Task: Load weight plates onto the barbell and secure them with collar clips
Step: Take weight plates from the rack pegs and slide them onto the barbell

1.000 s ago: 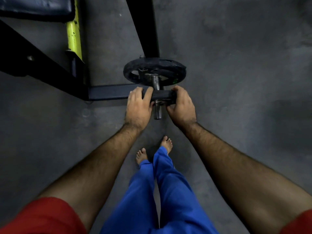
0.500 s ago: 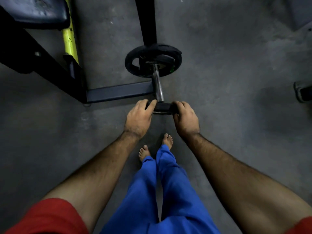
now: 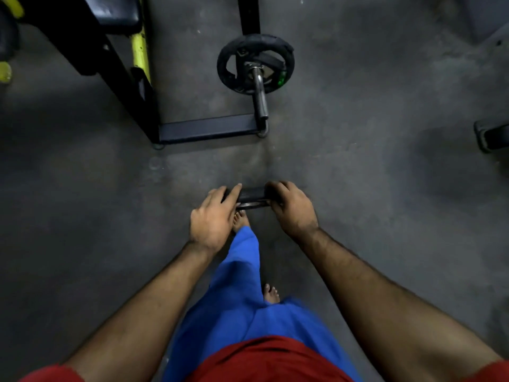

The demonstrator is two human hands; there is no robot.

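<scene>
A small black weight plate is held edge-on between both hands, well clear of the bar and above my feet. My left hand grips its left side and my right hand grips its right side. Farther ahead, the steel barbell sleeve points toward me with a larger black plate seated on it. A black collar piece sits at that plate's hub. The rest of the bar is hidden behind the plate.
A black bench frame with a floor crossbar lies just below the sleeve end. A yellow post and black pad stand at upper left. A dark object sits at the right edge. Grey concrete floor surrounds my bare feet.
Both hands have drawn the small plate off the end of the sleeve and back toward my body. The sleeve end is now bare, and I have stepped away from the bar.
</scene>
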